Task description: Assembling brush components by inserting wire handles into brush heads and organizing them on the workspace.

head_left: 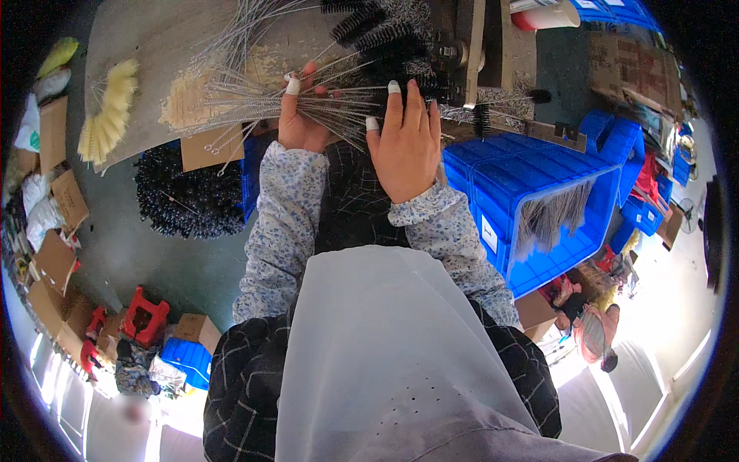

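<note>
A bundle of twisted-wire brushes (254, 104) lies crosswise above the worktable's near edge, its looped wire stems fanning out to the left. My left hand (304, 131) grips the stems, with the white-wrapped thumb on the near side and the fingers partly hidden behind the wires. Black bristle heads (392, 58) crowd together on the right. Against that end of the bundle rests my right hand (406, 150), its fingers stretched out and white wraps on the thumb and one finger. More loose wire stems (254, 31) stick out at the far side.
A metal fixture (473, 58) stands right of the brushes on the wooden worktable (154, 38). Blue crates (493, 181) sit at the right, one holding wire stems. A mass of black-tipped brushes (188, 192) is at the lower left, and yellow bristles (112, 115) lie at the table's left edge.
</note>
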`<state>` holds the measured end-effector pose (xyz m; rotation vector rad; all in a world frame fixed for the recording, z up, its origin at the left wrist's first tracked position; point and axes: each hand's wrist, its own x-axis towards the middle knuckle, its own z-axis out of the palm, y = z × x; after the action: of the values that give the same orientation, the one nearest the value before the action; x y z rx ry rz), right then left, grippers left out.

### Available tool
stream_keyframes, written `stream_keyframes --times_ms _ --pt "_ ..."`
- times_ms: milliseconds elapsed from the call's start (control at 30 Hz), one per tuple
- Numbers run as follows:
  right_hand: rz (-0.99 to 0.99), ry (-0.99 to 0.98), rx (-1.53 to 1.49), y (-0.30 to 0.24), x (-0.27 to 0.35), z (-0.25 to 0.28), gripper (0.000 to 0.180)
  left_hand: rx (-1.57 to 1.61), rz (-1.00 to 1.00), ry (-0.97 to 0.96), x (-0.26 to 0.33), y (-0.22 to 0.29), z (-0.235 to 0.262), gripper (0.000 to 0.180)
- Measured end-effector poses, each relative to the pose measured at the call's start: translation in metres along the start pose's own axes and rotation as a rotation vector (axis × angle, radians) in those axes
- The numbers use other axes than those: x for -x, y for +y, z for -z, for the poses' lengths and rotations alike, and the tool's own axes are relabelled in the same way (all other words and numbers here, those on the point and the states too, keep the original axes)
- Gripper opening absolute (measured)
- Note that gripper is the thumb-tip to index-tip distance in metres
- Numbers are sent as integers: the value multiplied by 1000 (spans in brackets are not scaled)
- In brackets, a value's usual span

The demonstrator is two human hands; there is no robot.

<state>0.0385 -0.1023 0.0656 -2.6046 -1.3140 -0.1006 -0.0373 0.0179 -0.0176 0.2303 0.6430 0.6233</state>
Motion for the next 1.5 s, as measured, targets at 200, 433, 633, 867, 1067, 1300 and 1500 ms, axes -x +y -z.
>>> stream_keyframes --times_ms 200,433,633,867,1067,1300,1500 --pt "-31 69 -25 -16 6 9 46 137 -33 -120 16 9 -7 26" --pt "-31 40 4 -30 13 9 43 126 -56 -125 22 16 2 18" --pt "-29 43 -28 -30 6 8 48 162 3 -155 27 23 1 15" --pt "-94 -59 -21 -27 11 13 51 119 -9 -170 29 23 4 17" --pt "-81 -199 -1 -17 6 16 57 199 7 -182 33 11 7 18" --pt "-40 -113 -47 -15 5 24 54 291 31 -207 28 3 23 18" --pt "-49 -39 -59 -18 9 21 48 324 34 -158 25 -3 27 19"
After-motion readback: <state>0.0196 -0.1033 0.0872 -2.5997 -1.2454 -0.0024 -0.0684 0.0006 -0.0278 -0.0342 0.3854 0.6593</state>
